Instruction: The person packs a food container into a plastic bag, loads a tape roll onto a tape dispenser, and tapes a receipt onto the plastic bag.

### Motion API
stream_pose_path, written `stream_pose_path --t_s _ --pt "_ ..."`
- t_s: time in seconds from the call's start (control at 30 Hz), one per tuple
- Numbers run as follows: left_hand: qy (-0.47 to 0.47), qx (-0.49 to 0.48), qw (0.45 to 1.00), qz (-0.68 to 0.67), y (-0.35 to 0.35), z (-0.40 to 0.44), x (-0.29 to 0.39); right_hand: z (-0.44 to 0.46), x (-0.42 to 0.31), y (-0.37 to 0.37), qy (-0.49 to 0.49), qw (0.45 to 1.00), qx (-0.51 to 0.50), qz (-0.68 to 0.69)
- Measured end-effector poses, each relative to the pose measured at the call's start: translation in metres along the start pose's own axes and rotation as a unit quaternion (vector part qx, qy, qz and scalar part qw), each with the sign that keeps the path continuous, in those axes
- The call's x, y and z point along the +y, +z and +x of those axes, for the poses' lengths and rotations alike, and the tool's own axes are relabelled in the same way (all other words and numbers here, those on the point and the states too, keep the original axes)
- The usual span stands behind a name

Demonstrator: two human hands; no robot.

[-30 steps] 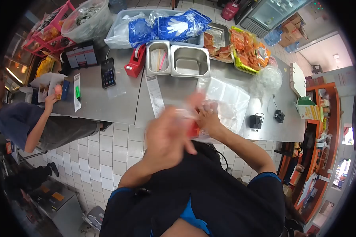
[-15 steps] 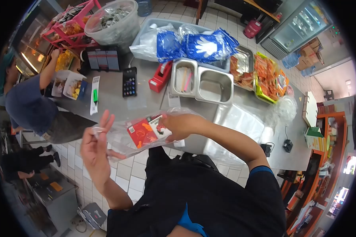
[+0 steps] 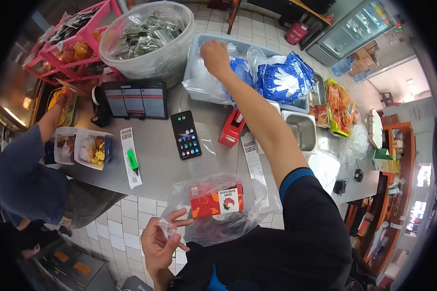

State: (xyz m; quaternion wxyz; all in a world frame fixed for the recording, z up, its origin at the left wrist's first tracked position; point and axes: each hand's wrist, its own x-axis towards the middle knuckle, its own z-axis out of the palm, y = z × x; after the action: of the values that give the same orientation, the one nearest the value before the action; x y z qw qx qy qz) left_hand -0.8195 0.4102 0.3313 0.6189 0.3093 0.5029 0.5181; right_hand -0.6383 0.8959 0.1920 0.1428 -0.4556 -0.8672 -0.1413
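My left hand (image 3: 161, 245) holds the gathered edge of a clear plastic bag (image 3: 250, 218) between its fingers, low in front of my body. Inside the bag lies a red food box (image 3: 206, 202) with a white printed label, at the table's near edge. Stretched far forward, my right hand (image 3: 215, 57) is at the left part of a blue-grey tub (image 3: 243, 41), over clear plastic packaging (image 3: 206, 82). Its fingers are curled downward, and their tips are hidden. Blue packs with a white glove print (image 3: 284, 80) lie in the same tub.
A phone (image 3: 185, 136), a tablet (image 3: 135, 99), a red tape dispenser (image 3: 231, 128), and a receipt (image 3: 130, 157) with a green marker (image 3: 132, 160) lie on the metal table. A large clear bucket (image 3: 179, 63) holds sachets. A co-worker (image 3: 24, 165) stands at left beside food boxes (image 3: 92, 150).
My right hand has let go of the red box and reached forward to the tub. My left hand has moved right and lower, still with the bag. The view has shifted.
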Motion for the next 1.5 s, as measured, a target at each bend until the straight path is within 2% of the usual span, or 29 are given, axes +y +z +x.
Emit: stream_pose_path --t_s 0.07,0.13,0.23,0.27,0.3,0.33,0.4,0.47,0.53,0.57,0.6,0.63,0.77,0.87,0.9,0.97,1.0,1.07,1.1,1.13,1.17,1.2,1.23,1.27,1.33,1.37,1.4,1.47,1.5 --pt "0.004 -0.005 1.000 -0.024 -0.012 -0.004 -0.003 -0.004 0.001 -0.023 0.078 0.951 0.262 0.142" --pt "0.017 -0.007 0.999 -0.030 -0.015 0.003 -0.005 -0.036 -0.022 -0.099 0.173 0.862 0.262 0.398" --pt "0.046 0.156 0.985 0.057 -0.005 0.006 -0.010 -0.175 -0.088 -0.280 0.115 0.869 0.004 0.481" --pt "0.084 0.169 0.979 0.080 0.000 0.006 -0.013 -0.206 -0.112 -0.288 0.011 0.834 -0.039 0.550" --pt "0.122 0.181 0.970 0.105 0.005 0.003 -0.014 -0.235 -0.145 -0.303 0.069 0.761 -0.166 0.623" --pt "0.118 0.187 0.969 0.112 0.012 -0.004 -0.012 -0.265 -0.181 -0.283 -0.040 0.837 -0.178 0.515" --pt "0.149 0.157 0.961 0.175 0.030 -0.018 -0.005 -0.302 -0.247 -0.215 -0.087 0.863 -0.191 0.460" --pt "0.158 0.138 0.957 0.200 0.046 -0.030 -0.008 -0.353 -0.295 -0.098 0.111 0.560 -0.240 0.785" --pt "0.139 0.093 0.941 0.294 0.055 -0.037 -0.012 -0.351 -0.346 -0.030 0.095 0.524 -0.212 0.819" --pt "0.147 0.141 0.940 0.273 0.058 -0.033 -0.011 -0.343 -0.338 -0.048 0.095 0.521 -0.206 0.823" --pt "0.175 0.183 0.922 0.293 0.055 -0.027 -0.010 -0.331 -0.317 -0.090 -0.062 0.788 -0.245 0.562" --pt "0.200 0.225 0.902 0.309 0.046 -0.021 -0.008 -0.318 -0.289 -0.140 -0.209 0.923 -0.246 0.207" --pt "0.200 0.218 0.919 0.262 0.014 -0.013 -0.011 -0.290 -0.139 -0.335 -0.143 0.901 -0.401 0.087" --pt "0.164 0.174 0.949 0.205 0.013 -0.031 -0.006 -0.300 -0.094 -0.375 -0.110 0.910 -0.222 0.333" --pt "0.242 0.122 0.925 0.267 -0.004 -0.040 -0.014 -0.305 -0.077 -0.379 -0.104 0.882 -0.129 0.441" --pt "0.374 0.106 0.889 0.242 -0.048 -0.051 -0.040 -0.337 -0.033 -0.365 0.011 0.880 -0.123 0.458" --pt "0.353 0.114 0.874 0.314 -0.081 -0.052 -0.056 -0.358 -0.025 -0.346 0.111 0.868 -0.131 0.466" --pt "0.302 0.077 0.859 0.406 -0.101 -0.024 -0.112 -0.419 -0.048 -0.239 0.090 0.913 -0.162 0.364" --pt "0.272 0.027 0.861 0.429 -0.090 -0.003 -0.135 -0.425 -0.083 -0.202 0.057 0.882 -0.155 0.441" --pt "0.215 -0.012 0.863 0.457 -0.065 0.016 -0.137 -0.419 -0.126 -0.158 -0.016 0.924 -0.071 0.375" --pt "0.158 -0.057 0.859 0.484 -0.041 0.035 -0.137 -0.398 -0.164 -0.161 0.087 0.813 -0.089 0.569" --pt "0.183 -0.101 0.854 0.477 -0.039 0.062 -0.187 -0.393 -0.198 -0.163 -0.036 0.950 -0.021 0.311" --pt "0.210 -0.143 0.846 0.469 -0.038 0.084 -0.235 -0.388 -0.225 -0.145 -0.034 0.934 -0.036 0.353" --pt "0.211 -0.156 0.844 0.468 -0.021 0.079 -0.218 -0.390 -0.239 -0.117 -0.004 0.886 -0.068 0.459" --pt "0.411 -0.244 0.769 0.424 0.023 0.048 -0.138 -0.409 -0.258 -0.011 0.147 0.576 -0.116 0.796" --pt "0.348 -0.148 0.877 0.295 0.030 0.029 -0.116 -0.425 -0.262 0.047 0.177 0.467 -0.120 0.858" --pt "0.343 -0.156 0.879 0.292 0.026 0.038 -0.118 -0.412 -0.250 -0.004 0.132 0.566 -0.119 0.805" --pt "0.389 -0.101 0.698 0.593 0.005 0.048 -0.125 -0.378 -0.222 -0.129 0.053 0.744 -0.090 0.659" --pt "0.360 -0.098 0.685 0.626 0.001 0.056 -0.143 -0.368 -0.230 -0.157 -0.016 0.870 -0.061 0.489"
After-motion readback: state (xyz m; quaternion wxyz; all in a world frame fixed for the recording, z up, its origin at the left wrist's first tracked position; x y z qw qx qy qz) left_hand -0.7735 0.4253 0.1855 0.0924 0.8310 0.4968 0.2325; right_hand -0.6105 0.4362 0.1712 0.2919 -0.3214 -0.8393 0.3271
